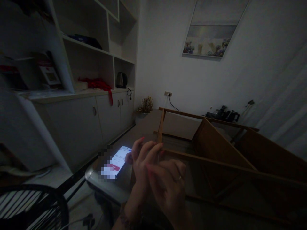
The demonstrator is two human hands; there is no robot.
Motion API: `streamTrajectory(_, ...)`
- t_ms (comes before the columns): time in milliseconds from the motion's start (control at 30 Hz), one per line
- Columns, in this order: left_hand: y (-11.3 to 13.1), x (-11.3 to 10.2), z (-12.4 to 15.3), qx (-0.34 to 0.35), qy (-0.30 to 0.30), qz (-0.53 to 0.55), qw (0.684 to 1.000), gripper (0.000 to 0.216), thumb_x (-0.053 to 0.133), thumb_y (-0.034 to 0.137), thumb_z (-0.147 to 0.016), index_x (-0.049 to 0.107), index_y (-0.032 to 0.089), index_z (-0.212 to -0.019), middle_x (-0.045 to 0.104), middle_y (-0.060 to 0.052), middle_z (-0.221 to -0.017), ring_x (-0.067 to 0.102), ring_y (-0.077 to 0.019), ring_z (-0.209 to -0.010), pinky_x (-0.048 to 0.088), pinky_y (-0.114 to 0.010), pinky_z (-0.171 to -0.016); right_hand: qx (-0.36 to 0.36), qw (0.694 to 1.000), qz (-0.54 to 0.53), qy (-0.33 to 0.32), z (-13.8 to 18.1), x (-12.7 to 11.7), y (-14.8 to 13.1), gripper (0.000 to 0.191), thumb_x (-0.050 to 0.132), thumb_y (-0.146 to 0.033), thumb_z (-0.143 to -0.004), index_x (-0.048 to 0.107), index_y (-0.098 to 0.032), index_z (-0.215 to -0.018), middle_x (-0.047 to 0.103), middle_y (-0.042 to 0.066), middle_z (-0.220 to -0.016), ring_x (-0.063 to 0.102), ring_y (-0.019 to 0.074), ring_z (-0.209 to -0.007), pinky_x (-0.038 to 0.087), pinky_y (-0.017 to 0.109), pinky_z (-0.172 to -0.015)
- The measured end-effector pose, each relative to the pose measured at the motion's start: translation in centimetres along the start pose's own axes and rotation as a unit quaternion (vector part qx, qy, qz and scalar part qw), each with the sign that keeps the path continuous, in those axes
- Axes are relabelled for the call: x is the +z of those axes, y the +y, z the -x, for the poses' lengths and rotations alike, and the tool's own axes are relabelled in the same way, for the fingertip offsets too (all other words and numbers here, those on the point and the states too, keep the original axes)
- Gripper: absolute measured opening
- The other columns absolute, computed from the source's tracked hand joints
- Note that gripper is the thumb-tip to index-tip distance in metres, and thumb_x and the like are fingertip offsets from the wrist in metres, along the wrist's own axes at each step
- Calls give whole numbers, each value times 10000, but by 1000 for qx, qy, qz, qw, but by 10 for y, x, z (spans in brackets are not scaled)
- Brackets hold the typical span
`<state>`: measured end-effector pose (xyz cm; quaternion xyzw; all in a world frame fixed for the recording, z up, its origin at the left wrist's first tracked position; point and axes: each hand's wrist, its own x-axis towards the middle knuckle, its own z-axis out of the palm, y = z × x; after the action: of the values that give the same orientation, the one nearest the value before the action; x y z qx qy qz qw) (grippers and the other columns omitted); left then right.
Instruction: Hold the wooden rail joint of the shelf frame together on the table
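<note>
My left hand (143, 155) is raised at the lower middle, fingers stretched up and slightly apart, its fingertips at the near corner post of a wooden shelf frame (216, 143) that lies on its side. Its thumb touches the right edge of a lit phone (117, 161), which lies on a grey surface (105, 187). My right hand (169, 182), with a ring on one finger, is just in front of the left hand. Its back faces me and its fingers point left, loosely bent with nothing visible in them. The room is dim and both hands are slightly blurred.
White cabinets and open shelves (96, 118) line the left wall, with a kettle (121, 80) and red cloth (99, 84) on the counter. A black fan grille (31, 207) sits at the bottom left. A picture (211, 35) hangs on the far wall, with dark equipment (224, 114) below it.
</note>
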<state>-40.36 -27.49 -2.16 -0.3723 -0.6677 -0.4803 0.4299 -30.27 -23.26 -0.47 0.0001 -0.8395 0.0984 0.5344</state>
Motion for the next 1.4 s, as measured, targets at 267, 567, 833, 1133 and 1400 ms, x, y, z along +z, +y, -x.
streamTrajectory(267,-1,3,3,-2,4,2,1000,153,628,263,-943,727,267,-1059,715,-28,-999,468,-247,-1246,389,-355,-986,35,999,22,33,7,9,-3,116,551,-222,-1005,635,-210,-925,657,12,-837,568,170,-808,427,335,-782)
streamTrajectory(567,1,3,2,-5,4,-2,1000,150,635,245,-937,727,262,-1053,712,-30,-983,480,-253,-1230,385,-364,-980,13,996,-5,84,11,4,-4,155,599,-113,-964,643,-175,-1100,731,48,-956,673,153,-883,561,280,-758)
streamTrajectory(833,2,6,2,-7,20,-10,1000,137,643,262,-929,737,276,-1027,723,-24,-956,501,-255,-1211,366,-372,-963,-19,995,61,72,14,-2,10,191,534,-179,-1018,703,-240,-1084,708,14,-926,598,154,-863,467,308,-822)
streamTrajectory(1133,-1,1,4,-2,-11,-4,1000,166,599,264,-954,719,270,-1068,723,-28,-1023,477,-260,-1248,411,-376,-978,80,991,-102,30,-8,6,10,351,442,-396,-1055,662,-245,-827,543,8,-827,516,173,-873,422,305,-779)
streamTrajectory(1400,-4,5,3,-5,17,-13,1000,194,554,269,-966,739,292,-1017,711,-21,-987,497,-246,-1206,391,-363,-950,48,997,4,63,-3,22,-3,341,327,-270,-1075,621,-212,-911,600,33,-862,528,187,-853,372,355,-790)
